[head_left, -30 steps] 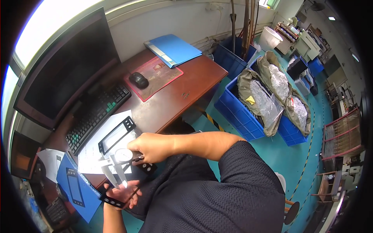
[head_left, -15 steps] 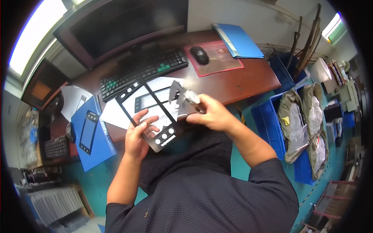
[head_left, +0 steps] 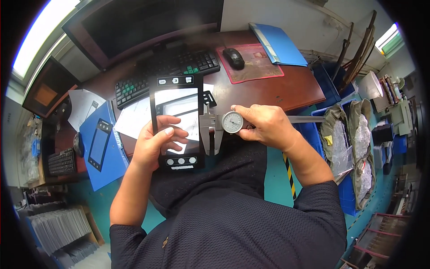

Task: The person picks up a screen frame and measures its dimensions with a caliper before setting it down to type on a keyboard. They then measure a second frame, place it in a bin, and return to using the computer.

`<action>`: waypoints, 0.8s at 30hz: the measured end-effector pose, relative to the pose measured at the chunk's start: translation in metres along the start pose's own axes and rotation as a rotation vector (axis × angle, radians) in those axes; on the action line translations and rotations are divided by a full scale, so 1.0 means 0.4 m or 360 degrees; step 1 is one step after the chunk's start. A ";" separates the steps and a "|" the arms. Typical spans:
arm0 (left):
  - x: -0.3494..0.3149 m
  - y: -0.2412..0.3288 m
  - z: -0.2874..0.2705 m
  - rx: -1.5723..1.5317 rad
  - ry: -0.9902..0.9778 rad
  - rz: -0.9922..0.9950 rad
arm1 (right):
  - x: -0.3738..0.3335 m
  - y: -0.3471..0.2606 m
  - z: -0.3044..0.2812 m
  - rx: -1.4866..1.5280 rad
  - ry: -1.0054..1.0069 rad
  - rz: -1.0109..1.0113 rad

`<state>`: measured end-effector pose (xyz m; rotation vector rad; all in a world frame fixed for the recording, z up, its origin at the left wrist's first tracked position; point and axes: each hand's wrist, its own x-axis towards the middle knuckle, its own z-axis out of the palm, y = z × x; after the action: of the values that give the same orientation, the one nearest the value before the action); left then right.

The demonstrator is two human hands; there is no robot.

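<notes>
My left hand [head_left: 150, 145] holds a flat panel [head_left: 181, 162] upright by its left side, thumb in front and fingers showing through the window. The panel has a black frame, a clear middle and small cutouts at both ends. In my right hand [head_left: 271, 125] is a dial caliper [head_left: 233, 122], its round white dial facing me and its beam stretching out to the right. The caliper's jaws are at the panel's right edge; whether they touch it I cannot tell. Behind, a similar black-framed panel [head_left: 208, 96] lies on white paper [head_left: 134, 121], partly covered.
Left on the desk, another black-framed panel [head_left: 104, 126] rests on a blue folder [head_left: 112, 166]. A keyboard [head_left: 201, 62] and a monitor [head_left: 148, 27] stand behind, with a mouse [head_left: 233, 58] on a red pad [head_left: 260, 74]. Blue crates [head_left: 345, 188] holding wrapped bundles sit at right.
The panel has turned from a slant to nearly straight up. The caliper has swung level, its dial now toward me and its jaws at the panel's right edge.
</notes>
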<state>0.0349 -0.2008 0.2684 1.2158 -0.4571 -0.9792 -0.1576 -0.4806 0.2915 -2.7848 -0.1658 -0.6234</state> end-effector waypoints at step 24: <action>0.032 -0.005 -0.020 0.0009 -0.0013 -0.0017 | 0.017 -0.006 0.014 -0.0107 0.0036 -0.0010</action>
<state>0.0471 -0.2066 0.2613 1.2207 -0.4603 -0.9933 -0.1497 -0.4761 0.2901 -2.8416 -0.1515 -0.6742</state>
